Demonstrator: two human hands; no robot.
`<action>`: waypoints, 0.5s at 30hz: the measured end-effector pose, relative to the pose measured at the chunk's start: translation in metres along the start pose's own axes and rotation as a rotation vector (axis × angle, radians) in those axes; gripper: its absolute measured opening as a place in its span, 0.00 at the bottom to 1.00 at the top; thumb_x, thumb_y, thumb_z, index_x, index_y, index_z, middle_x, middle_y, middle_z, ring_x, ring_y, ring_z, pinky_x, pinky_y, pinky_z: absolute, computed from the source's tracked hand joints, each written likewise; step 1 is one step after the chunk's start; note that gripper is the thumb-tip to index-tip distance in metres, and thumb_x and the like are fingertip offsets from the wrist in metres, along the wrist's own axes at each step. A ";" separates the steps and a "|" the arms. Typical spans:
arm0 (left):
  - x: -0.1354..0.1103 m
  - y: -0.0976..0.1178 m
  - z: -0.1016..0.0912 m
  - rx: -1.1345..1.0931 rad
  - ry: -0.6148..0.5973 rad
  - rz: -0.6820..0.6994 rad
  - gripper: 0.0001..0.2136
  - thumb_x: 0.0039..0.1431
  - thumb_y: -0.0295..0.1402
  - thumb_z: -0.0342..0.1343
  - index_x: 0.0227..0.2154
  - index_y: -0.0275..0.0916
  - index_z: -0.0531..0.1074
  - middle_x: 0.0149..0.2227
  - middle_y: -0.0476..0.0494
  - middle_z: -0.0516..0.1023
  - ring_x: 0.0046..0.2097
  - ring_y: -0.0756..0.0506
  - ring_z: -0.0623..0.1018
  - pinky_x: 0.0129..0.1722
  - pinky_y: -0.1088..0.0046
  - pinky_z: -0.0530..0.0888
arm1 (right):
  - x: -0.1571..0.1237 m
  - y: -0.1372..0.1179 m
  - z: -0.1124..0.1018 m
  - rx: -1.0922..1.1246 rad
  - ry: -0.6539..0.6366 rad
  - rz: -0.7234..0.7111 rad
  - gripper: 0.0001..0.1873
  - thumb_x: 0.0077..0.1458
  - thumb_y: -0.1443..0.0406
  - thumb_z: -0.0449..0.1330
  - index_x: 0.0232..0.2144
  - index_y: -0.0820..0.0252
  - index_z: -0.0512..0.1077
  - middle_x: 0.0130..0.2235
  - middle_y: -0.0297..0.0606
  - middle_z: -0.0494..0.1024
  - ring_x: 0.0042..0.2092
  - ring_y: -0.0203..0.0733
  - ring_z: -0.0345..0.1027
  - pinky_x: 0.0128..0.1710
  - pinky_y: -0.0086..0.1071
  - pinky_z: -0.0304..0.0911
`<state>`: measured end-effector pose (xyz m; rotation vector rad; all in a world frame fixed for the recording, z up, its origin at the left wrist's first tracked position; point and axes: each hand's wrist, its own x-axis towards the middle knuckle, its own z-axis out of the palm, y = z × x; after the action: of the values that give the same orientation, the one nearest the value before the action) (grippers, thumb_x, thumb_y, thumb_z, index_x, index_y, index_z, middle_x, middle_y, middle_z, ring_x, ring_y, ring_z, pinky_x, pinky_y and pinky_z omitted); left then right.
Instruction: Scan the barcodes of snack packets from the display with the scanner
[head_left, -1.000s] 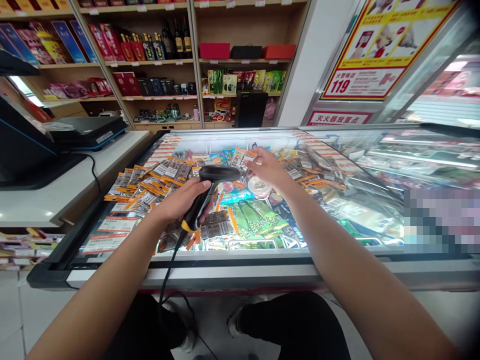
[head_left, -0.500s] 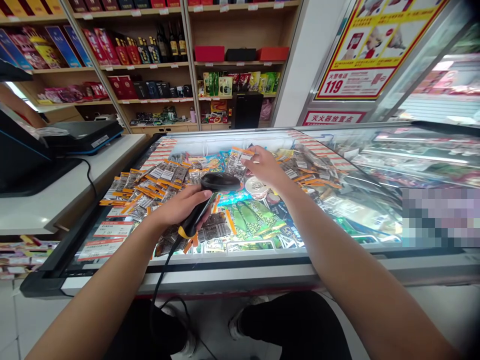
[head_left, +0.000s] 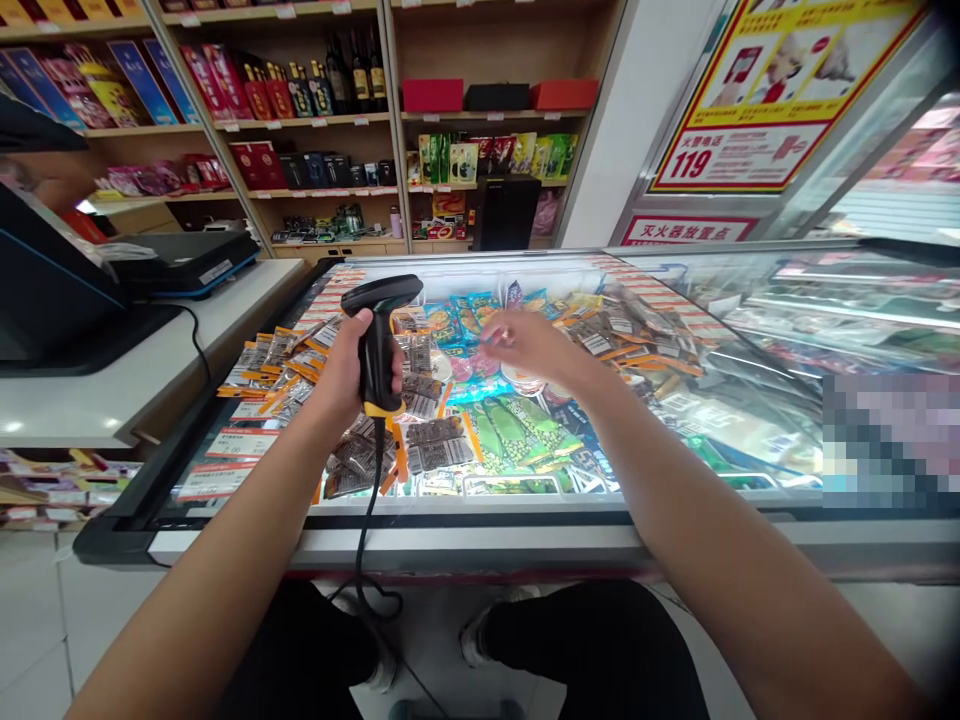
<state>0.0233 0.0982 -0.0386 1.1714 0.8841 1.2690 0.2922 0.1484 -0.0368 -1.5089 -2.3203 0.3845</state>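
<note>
My left hand (head_left: pixel 346 368) is wrapped round the handle of a black and yellow barcode scanner (head_left: pixel 377 350), held upright over the chest freezer's left part. Its cable drops over the front edge. My right hand (head_left: pixel 536 348) hovers over the middle of the goods, slightly blurred, its fingers loosely bent and apart with no packet seen in them. Below the hands lie clear packets with orange edges (head_left: pixel 439 442), green packets (head_left: pixel 517 430) and blue packets (head_left: pixel 469 312). Round tubs (head_left: pixel 523 382) are partly hidden under my right hand.
The freezer's front rim (head_left: pixel 480 540) runs before my legs. Price labels (head_left: pixel 240 442) line its left side. A counter (head_left: pixel 82 400) with a scale (head_left: pixel 184 262) and another person's arm stands at left. Shelves of boxes and bottles (head_left: pixel 367 75) rise behind; a sliding glass lid covers the right.
The scanner has been raised and turned upright, further left. My right hand has let go of the orange-edged packet and moved slightly down. The view has shifted slightly.
</note>
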 end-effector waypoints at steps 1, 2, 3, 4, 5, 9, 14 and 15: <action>0.000 0.000 0.000 -0.010 0.016 0.003 0.22 0.61 0.58 0.53 0.37 0.40 0.69 0.20 0.52 0.71 0.17 0.50 0.71 0.17 0.75 0.67 | -0.004 -0.012 0.002 0.101 -0.174 -0.110 0.13 0.66 0.54 0.63 0.45 0.54 0.81 0.51 0.45 0.81 0.52 0.54 0.75 0.51 0.44 0.70; 0.001 0.000 0.000 -0.019 0.029 0.006 0.22 0.62 0.58 0.53 0.38 0.40 0.69 0.20 0.53 0.71 0.17 0.50 0.71 0.17 0.75 0.67 | -0.009 -0.023 0.006 0.169 -0.323 -0.204 0.15 0.64 0.51 0.66 0.44 0.53 0.82 0.50 0.43 0.82 0.50 0.53 0.76 0.49 0.43 0.71; 0.001 0.001 0.000 -0.023 0.039 0.007 0.23 0.62 0.58 0.52 0.38 0.40 0.69 0.20 0.53 0.72 0.17 0.50 0.71 0.17 0.75 0.66 | -0.013 -0.033 0.010 0.203 -0.420 -0.278 0.17 0.60 0.49 0.69 0.44 0.52 0.81 0.49 0.42 0.82 0.49 0.53 0.76 0.48 0.42 0.71; 0.001 0.001 0.001 -0.023 0.048 0.006 0.23 0.62 0.58 0.52 0.38 0.40 0.69 0.20 0.53 0.72 0.17 0.50 0.71 0.17 0.75 0.66 | -0.018 -0.041 0.016 0.211 -0.464 -0.334 0.21 0.56 0.48 0.71 0.46 0.52 0.81 0.50 0.41 0.82 0.50 0.54 0.76 0.49 0.42 0.70; 0.001 0.002 0.001 -0.019 0.057 0.004 0.23 0.63 0.58 0.52 0.38 0.40 0.69 0.20 0.53 0.72 0.17 0.50 0.71 0.17 0.75 0.66 | -0.021 -0.047 0.022 0.200 -0.463 -0.379 0.25 0.53 0.47 0.74 0.49 0.52 0.81 0.52 0.42 0.81 0.53 0.55 0.75 0.50 0.42 0.70; 0.000 0.004 0.004 0.009 0.074 -0.013 0.22 0.63 0.57 0.52 0.37 0.40 0.68 0.20 0.52 0.72 0.17 0.50 0.71 0.17 0.75 0.66 | -0.024 -0.054 0.042 0.123 -0.391 -0.449 0.32 0.47 0.49 0.77 0.52 0.55 0.80 0.53 0.47 0.79 0.56 0.60 0.72 0.52 0.44 0.68; -0.001 0.004 0.004 0.002 0.050 -0.015 0.22 0.62 0.57 0.52 0.37 0.41 0.68 0.20 0.53 0.71 0.17 0.50 0.70 0.16 0.75 0.65 | -0.016 -0.046 0.027 0.218 -0.452 -0.307 0.20 0.63 0.51 0.68 0.50 0.55 0.79 0.51 0.44 0.81 0.48 0.53 0.77 0.45 0.41 0.72; -0.001 0.004 0.004 0.001 0.042 -0.018 0.22 0.61 0.57 0.52 0.37 0.41 0.68 0.19 0.53 0.71 0.17 0.49 0.70 0.16 0.75 0.65 | -0.013 -0.044 0.021 0.205 -0.394 -0.253 0.19 0.66 0.50 0.64 0.52 0.53 0.78 0.52 0.43 0.82 0.48 0.52 0.77 0.45 0.41 0.73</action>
<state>0.0261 0.0961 -0.0336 1.1387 0.9243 1.2831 0.2516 0.1178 -0.0400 -1.1028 -2.6271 0.8870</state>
